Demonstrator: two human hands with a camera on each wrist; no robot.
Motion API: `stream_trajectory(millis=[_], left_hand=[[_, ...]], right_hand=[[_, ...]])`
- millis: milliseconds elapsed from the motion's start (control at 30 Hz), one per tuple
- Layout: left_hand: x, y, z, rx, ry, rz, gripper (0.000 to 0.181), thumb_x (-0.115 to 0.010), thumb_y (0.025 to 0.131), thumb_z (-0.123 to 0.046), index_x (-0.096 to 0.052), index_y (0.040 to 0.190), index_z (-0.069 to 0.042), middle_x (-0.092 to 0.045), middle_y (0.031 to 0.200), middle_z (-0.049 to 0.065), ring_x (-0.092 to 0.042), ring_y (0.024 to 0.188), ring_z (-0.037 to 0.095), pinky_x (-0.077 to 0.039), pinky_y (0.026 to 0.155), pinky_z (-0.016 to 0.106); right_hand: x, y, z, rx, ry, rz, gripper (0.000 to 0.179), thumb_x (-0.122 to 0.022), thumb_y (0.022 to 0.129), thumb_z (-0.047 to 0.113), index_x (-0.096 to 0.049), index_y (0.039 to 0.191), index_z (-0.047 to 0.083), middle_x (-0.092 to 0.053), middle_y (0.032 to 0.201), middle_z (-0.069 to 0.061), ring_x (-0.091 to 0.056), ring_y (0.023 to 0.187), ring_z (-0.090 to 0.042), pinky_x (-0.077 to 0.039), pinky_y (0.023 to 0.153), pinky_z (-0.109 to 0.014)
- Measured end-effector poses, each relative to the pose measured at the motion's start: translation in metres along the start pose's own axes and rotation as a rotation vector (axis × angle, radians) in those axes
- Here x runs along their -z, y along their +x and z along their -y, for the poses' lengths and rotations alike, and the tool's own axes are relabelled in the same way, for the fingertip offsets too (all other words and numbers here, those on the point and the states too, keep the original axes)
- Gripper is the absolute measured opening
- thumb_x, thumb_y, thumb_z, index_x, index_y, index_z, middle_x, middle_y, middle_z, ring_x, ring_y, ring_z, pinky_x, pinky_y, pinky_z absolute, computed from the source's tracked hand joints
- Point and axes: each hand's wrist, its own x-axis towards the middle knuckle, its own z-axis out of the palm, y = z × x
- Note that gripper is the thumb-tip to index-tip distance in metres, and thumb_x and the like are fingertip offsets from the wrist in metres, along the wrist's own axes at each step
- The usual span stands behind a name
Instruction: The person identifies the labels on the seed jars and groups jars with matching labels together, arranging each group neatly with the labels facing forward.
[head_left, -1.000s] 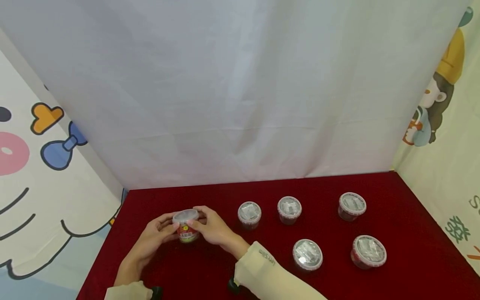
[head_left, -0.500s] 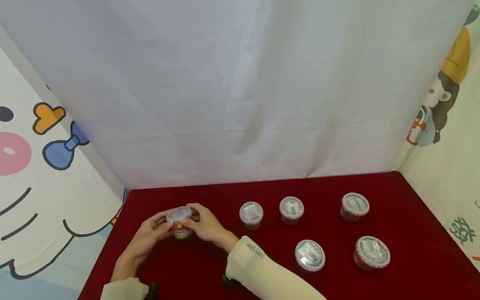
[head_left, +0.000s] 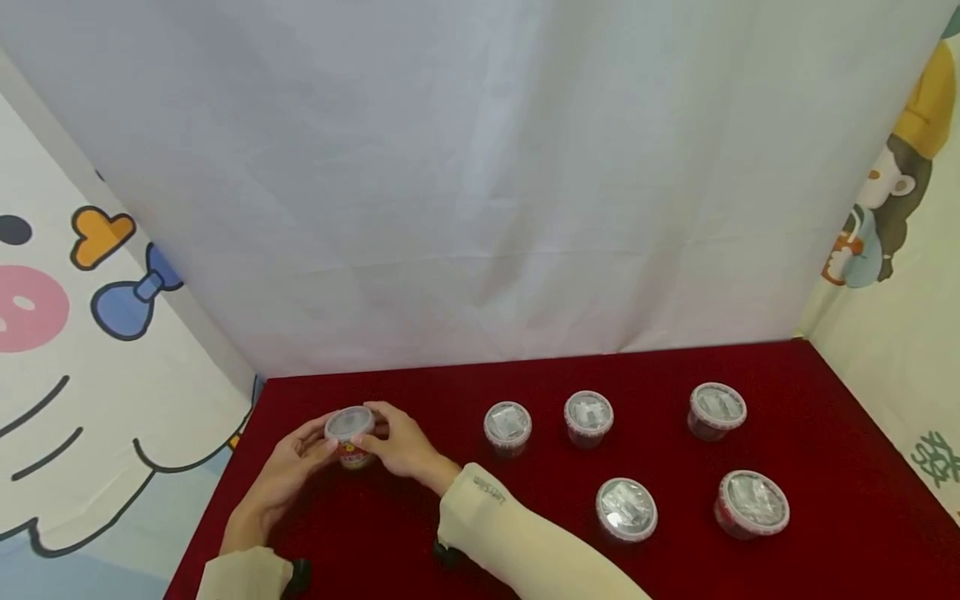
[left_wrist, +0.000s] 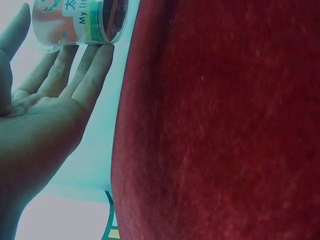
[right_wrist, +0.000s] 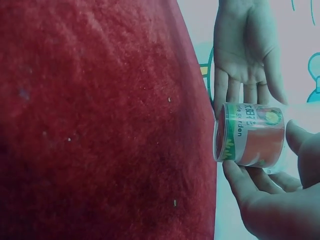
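Observation:
A small clear plastic cup (head_left: 351,427) with a lid and a printed label is between both hands at the left of the red cloth. My left hand (head_left: 287,469) holds it from the left, thumb near the rim. From the right, my right hand (head_left: 405,442) grips it with thumb in front and fingers behind. In the left wrist view, the left hand's fingers (left_wrist: 65,75) touch the side of the cup (left_wrist: 80,22). The right wrist view shows the label on the cup (right_wrist: 252,135) and both hands around it. The cup's base is close to the cloth; whether it touches is unclear.
Several similar lidded cups stand to the right: a back-row cup (head_left: 507,427), another beside it (head_left: 588,417), one at far right (head_left: 716,408), and two nearer cups (head_left: 627,508) (head_left: 752,502). A white curtain (head_left: 487,183) closes off the back of the red cloth (head_left: 420,550).
Both hands have moved left and slightly away from me with the cup, which sits farther back on the cloth. The other cups keep their places; the head view has shifted slightly.

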Motion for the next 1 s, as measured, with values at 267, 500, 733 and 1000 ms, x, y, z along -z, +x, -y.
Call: stream_trajectory(millis=[267, 500, 733, 1000], left_hand=[[0.008, 0.006, 0.008, -0.019, 0.041, -0.021, 0.065, -0.064, 0.109, -0.021, -0.035, 0.162, 0.001, -0.051, 0.151, -0.002, -0.056, 0.120, -0.012, -0.051, 0.098, 0.016], [0.013, 0.008, 0.011, -0.006, 0.036, -0.031, 0.067, -0.065, 0.107, -0.018, -0.034, 0.163, 0.001, -0.050, 0.152, 0.002, -0.056, 0.119, -0.012, -0.051, 0.098, 0.015], [0.015, 0.012, 0.015, -0.021, 0.044, -0.024, 0.066, -0.064, 0.108, -0.013, -0.032, 0.164, 0.001, -0.040, 0.161, 0.017, -0.055, 0.119, -0.012, -0.050, 0.098, 0.014], [0.020, 0.014, 0.021, -0.036, 0.031, -0.022, 0.068, -0.064, 0.107, -0.012, -0.030, 0.164, 0.002, -0.034, 0.165, 0.022, -0.055, 0.119, -0.012, -0.049, 0.099, 0.013]], right_hand=[[-0.005, 0.011, -0.001, 0.036, -0.018, -0.013, 0.054, -0.070, 0.104, 0.013, -0.051, 0.152, -0.001, -0.061, 0.144, -0.019, -0.063, 0.130, -0.033, -0.058, 0.100, -0.034], [-0.010, 0.017, -0.002, 0.038, -0.045, -0.016, 0.054, -0.071, 0.103, 0.012, -0.051, 0.151, 0.000, -0.062, 0.144, -0.018, -0.063, 0.130, -0.033, -0.057, 0.102, -0.034], [-0.014, 0.022, -0.006, 0.031, -0.045, -0.028, 0.054, -0.072, 0.102, 0.010, -0.051, 0.151, 0.000, -0.061, 0.146, -0.018, -0.062, 0.132, -0.032, -0.055, 0.105, -0.037], [-0.021, 0.028, -0.012, 0.051, -0.046, -0.035, 0.054, -0.070, 0.102, 0.006, -0.050, 0.151, -0.002, -0.060, 0.147, -0.019, -0.061, 0.134, -0.033, -0.054, 0.107, -0.036]])
